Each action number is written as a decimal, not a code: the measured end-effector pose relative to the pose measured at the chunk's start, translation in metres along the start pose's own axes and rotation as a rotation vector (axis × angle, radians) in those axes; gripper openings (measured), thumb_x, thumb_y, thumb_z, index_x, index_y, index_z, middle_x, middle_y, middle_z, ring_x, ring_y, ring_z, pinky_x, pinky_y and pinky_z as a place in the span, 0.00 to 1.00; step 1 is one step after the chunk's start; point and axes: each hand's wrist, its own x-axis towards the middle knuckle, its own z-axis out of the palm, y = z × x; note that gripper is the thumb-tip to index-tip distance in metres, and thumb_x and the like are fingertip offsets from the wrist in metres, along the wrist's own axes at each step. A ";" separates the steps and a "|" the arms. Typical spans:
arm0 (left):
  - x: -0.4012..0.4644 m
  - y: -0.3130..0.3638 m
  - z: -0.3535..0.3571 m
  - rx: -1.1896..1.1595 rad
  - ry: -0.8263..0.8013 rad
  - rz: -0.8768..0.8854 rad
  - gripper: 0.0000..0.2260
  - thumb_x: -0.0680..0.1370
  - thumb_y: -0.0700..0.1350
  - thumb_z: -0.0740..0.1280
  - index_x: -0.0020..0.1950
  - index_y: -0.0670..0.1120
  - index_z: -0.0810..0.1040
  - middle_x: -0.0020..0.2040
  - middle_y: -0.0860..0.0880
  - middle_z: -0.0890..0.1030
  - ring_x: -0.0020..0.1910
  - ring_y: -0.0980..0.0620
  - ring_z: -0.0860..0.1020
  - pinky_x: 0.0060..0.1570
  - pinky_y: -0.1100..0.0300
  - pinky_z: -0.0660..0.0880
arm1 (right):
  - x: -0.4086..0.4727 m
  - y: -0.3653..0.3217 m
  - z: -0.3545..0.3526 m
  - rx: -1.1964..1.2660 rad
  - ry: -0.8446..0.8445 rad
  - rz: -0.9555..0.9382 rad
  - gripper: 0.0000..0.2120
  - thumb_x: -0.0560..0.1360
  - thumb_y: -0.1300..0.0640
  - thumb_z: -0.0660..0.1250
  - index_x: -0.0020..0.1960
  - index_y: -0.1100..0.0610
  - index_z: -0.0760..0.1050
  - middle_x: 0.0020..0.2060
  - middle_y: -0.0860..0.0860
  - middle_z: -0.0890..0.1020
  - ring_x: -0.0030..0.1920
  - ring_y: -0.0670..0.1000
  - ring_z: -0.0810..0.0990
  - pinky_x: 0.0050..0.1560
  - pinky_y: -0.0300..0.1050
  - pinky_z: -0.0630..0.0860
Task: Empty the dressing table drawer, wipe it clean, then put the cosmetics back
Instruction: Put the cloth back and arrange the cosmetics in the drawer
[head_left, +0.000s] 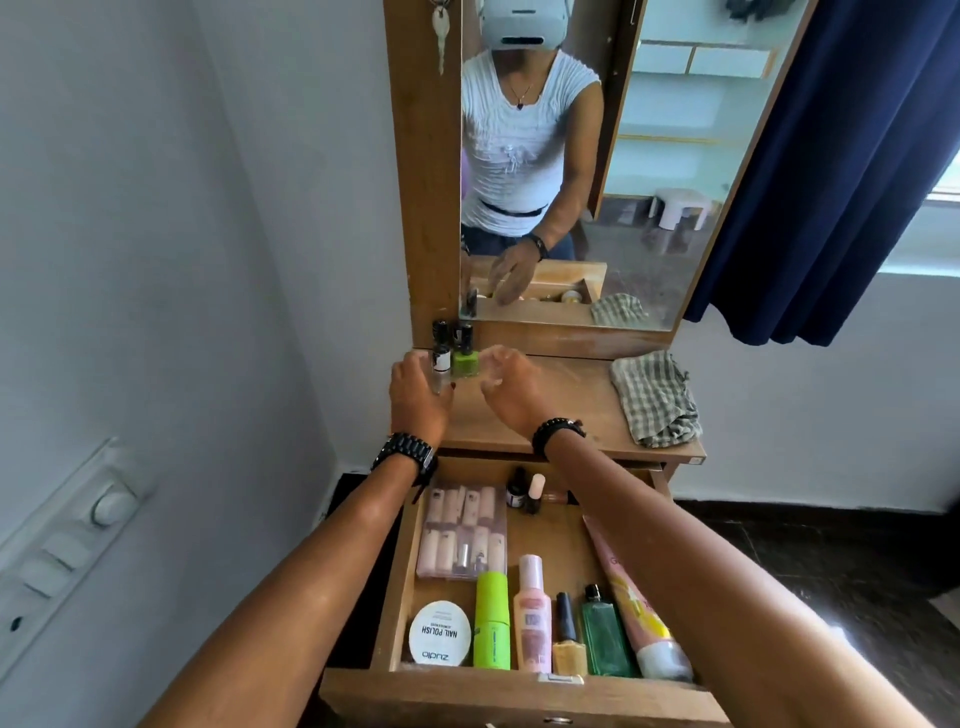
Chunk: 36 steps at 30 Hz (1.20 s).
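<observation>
Emptying step under way. Left hand (418, 387) gripped small clear nail-polish bottle (440, 370) on wooden tabletop (561, 410), beside green polish bottle (464, 358). Right hand (511, 382) loosely curled, holding nothing visible. Open wooden drawer (395, 597) remained mostly full. Next, judged: reach back for remaining cosmetics; checked cloth (654, 400) lay unused.

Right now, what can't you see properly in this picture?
Head view only:
- Right hand: fingertips blurred, so whether they hold anything is unclear.
- Clear bottle: partly hidden by the left hand.
- Pink tube: the right forearm covers part of it.
- Back of the drawer: hidden under the tabletop.
</observation>
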 end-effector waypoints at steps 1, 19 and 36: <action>0.006 -0.002 0.003 -0.005 -0.009 -0.013 0.18 0.74 0.41 0.69 0.62 0.42 0.69 0.61 0.42 0.74 0.60 0.45 0.73 0.56 0.58 0.70 | 0.006 -0.002 0.000 -0.002 -0.006 0.008 0.16 0.75 0.67 0.60 0.61 0.59 0.73 0.54 0.51 0.77 0.54 0.50 0.76 0.54 0.43 0.73; 0.005 -0.005 0.003 -0.240 0.009 -0.219 0.14 0.72 0.41 0.72 0.55 0.40 0.77 0.51 0.43 0.82 0.47 0.49 0.79 0.44 0.64 0.71 | 0.024 0.006 0.031 0.076 0.047 0.193 0.03 0.73 0.60 0.69 0.43 0.54 0.75 0.42 0.54 0.82 0.44 0.51 0.78 0.46 0.44 0.73; -0.125 0.001 0.005 -0.232 -0.231 0.027 0.09 0.69 0.42 0.75 0.45 0.44 0.78 0.40 0.53 0.80 0.37 0.57 0.77 0.37 0.74 0.71 | -0.131 0.060 -0.051 0.209 0.132 0.160 0.09 0.71 0.57 0.73 0.51 0.55 0.81 0.40 0.47 0.83 0.40 0.42 0.80 0.39 0.27 0.75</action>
